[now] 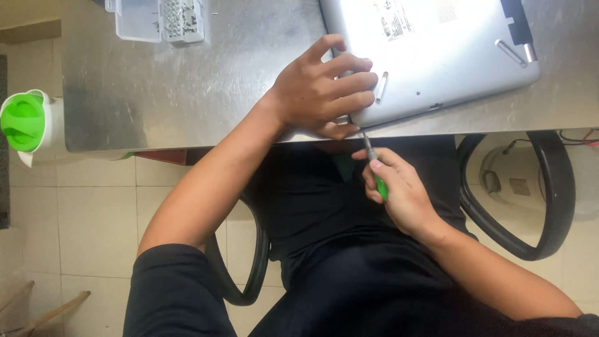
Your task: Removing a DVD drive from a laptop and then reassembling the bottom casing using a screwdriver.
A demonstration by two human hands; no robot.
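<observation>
The silver laptop (437,56) lies upside down on the steel table (187,93), its near corner at the table's front edge. The left hand (324,87) lies spread flat on that corner, gripping nothing, pinning the case. The right hand (399,193) is closed around a green-handled screwdriver (374,168), whose tip meets the corner's edge. The work looks like prying or unscrewing at this corner; the next move would call for steady pressure without slipping. The tip itself is too small to make out, perhaps in a seam. A clear bit box (159,19) is cut off at the top, and a green-lidded jug (28,122) stands left.
</observation>
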